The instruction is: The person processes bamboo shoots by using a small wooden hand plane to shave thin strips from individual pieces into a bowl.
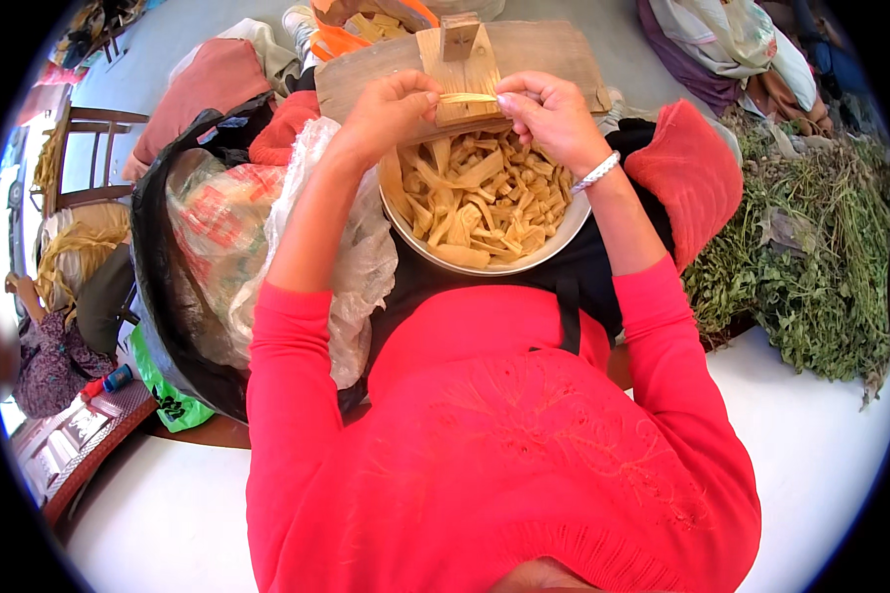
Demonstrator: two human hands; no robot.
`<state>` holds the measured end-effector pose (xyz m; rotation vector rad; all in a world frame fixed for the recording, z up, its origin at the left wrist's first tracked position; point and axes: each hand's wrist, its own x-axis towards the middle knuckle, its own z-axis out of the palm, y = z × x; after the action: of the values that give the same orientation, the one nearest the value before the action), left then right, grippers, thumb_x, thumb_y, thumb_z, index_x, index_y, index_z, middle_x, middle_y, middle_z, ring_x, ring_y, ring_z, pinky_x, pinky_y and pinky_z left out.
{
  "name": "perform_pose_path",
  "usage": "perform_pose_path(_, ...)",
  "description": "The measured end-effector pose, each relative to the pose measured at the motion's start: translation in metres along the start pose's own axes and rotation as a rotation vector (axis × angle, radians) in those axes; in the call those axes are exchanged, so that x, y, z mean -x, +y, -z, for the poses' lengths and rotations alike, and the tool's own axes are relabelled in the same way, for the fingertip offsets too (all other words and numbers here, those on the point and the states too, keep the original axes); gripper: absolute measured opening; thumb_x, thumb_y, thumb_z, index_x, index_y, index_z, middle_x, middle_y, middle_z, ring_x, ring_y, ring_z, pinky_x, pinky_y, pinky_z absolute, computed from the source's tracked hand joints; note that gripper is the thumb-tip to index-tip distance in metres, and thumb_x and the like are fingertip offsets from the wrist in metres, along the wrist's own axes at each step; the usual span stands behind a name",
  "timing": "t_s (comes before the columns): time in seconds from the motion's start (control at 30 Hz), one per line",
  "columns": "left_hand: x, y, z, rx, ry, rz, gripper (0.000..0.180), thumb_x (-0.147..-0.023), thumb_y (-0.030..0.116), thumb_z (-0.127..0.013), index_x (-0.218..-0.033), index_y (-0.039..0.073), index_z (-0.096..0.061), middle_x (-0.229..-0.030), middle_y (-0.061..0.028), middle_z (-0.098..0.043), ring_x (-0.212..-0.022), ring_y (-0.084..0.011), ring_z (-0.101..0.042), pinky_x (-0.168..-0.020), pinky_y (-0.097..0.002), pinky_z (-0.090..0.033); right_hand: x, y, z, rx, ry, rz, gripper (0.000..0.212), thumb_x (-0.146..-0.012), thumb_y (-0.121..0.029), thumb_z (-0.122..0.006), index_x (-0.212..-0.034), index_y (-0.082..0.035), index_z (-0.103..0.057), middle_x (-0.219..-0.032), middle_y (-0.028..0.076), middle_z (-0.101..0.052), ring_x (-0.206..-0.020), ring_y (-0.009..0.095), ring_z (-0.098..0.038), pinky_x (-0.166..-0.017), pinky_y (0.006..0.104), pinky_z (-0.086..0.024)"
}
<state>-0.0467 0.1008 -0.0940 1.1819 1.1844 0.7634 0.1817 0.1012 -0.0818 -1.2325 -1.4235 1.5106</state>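
Observation:
Between my two hands a thin bundle of pale yellow strips (468, 98) is stretched level. My left hand (401, 107) pinches its left end with thumb and forefinger. The right end sits in the pinch of my right hand (548, 114), above a white braided bracelet on that wrist. Just behind the bundle is a wooden board (366, 74) with a lighter plank and a small upright block (459, 38). Below my hands, a white-rimmed bowl (465, 265) in my lap holds many folded, tan-yellow strip pieces (499, 198).
To my left stands a large black bag (153, 227) lined with clear plastic (341, 247). An orange bag (331, 40) of yellow pieces lies beyond the board. Dried green plants (801, 257) are heaped at right. Another person (59, 356) sits far left near a wooden chair (94, 124).

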Motion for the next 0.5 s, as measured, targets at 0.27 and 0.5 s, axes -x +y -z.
perform_pose_path(0.27,-0.032,-0.024,-0.003,-0.384,0.187,-0.155,0.009,-0.086,0.014,-0.059,-0.085,0.004,-0.061,-0.072,-0.0021,-0.060,-0.060,-0.0119,-0.052,-0.056,-0.0266,-0.042,-0.025,0.016,0.000,0.547,0.063,0.194,0.011,-0.082,-0.013,-0.060,-0.087,-0.004,-0.065,-0.072,0.012,-0.064,-0.063,0.023,-0.060,-0.063,0.0349,-0.048)
perform_pose_path(0.5,-0.004,-0.012,-0.003,-0.901,0.324,-0.023,0.021,-0.084,0.019,-0.053,-0.086,0.002,-0.064,-0.083,-0.0216,-0.063,-0.080,-0.0374,-0.062,-0.070,-0.0434,-0.049,-0.002,0.007,0.007,1.133,0.137,0.514,0.006,-0.084,-0.012,-0.058,-0.084,-0.007,-0.061,-0.090,0.012,-0.062,-0.084,0.034,-0.058,-0.072,0.0430,-0.047)
